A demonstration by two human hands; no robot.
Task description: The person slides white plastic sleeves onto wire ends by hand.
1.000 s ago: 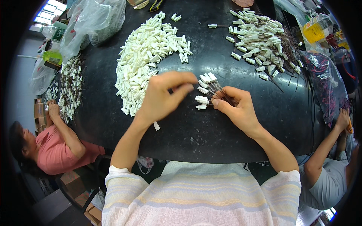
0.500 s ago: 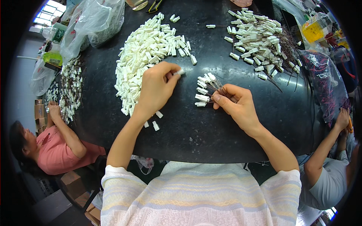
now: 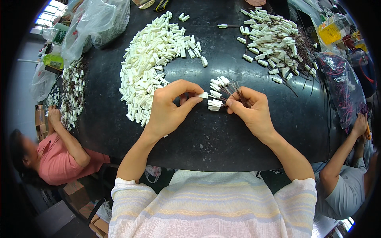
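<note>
Between thumb and forefinger, my left hand (image 3: 176,105) pinches a small white connector housing (image 3: 203,95). My right hand (image 3: 252,109) is closed around a bunch of dark wires, whose white connectors (image 3: 215,104) fan out toward the left hand. The pinched housing is right beside this fan; whether it touches a wire end I cannot tell. A large pile of loose white connector housings (image 3: 149,51) spreads behind and left of my left hand. Beyond my right hand lies a heap of wired white connectors (image 3: 274,43) with dark leads trailing off.
The dark table (image 3: 206,146) reaches close to my body. Clear plastic bags (image 3: 99,23) stand at the back left. A bag of red and dark wires (image 3: 337,87) hangs over the right edge. One co-worker in a pink shirt (image 3: 65,160) sits left, another in grey (image 3: 341,190) right.
My left hand has moved right and slightly nearer with the housing, from beside the loose pile to the wire bunch. My right hand has hardly moved and keeps its hold.
</note>
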